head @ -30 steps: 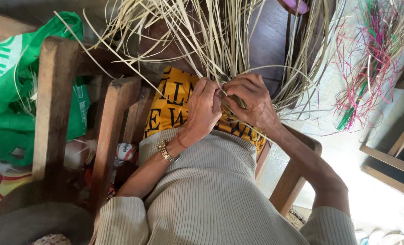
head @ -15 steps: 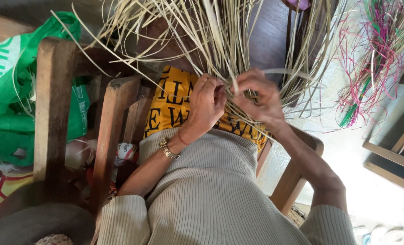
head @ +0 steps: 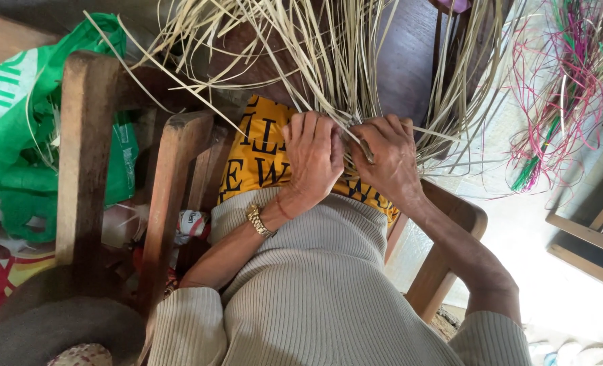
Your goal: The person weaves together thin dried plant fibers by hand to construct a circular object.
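A fan of pale straw strips (head: 328,61) spreads upward from my lap. Both hands meet at its base. My left hand (head: 315,157), with a gold bracelet at the wrist, presses closed over the strips beside a yellow cloth (head: 254,163) with black print. My right hand (head: 389,159) pinches a few strips between thumb and fingers, touching the left hand. The woven part under the hands is hidden. I wear a beige ribbed top (head: 315,291).
A wooden chair frame (head: 84,156) stands at my left, its arm (head: 444,271) at my right. A green plastic bag (head: 23,142) lies at far left. Pink and green dyed strips (head: 559,88) lie on the floor at upper right, near a wooden frame (head: 586,230).
Both hands have shifted slightly along the strips' base, the right fingers closing tighter on the strands. The view has barely moved.
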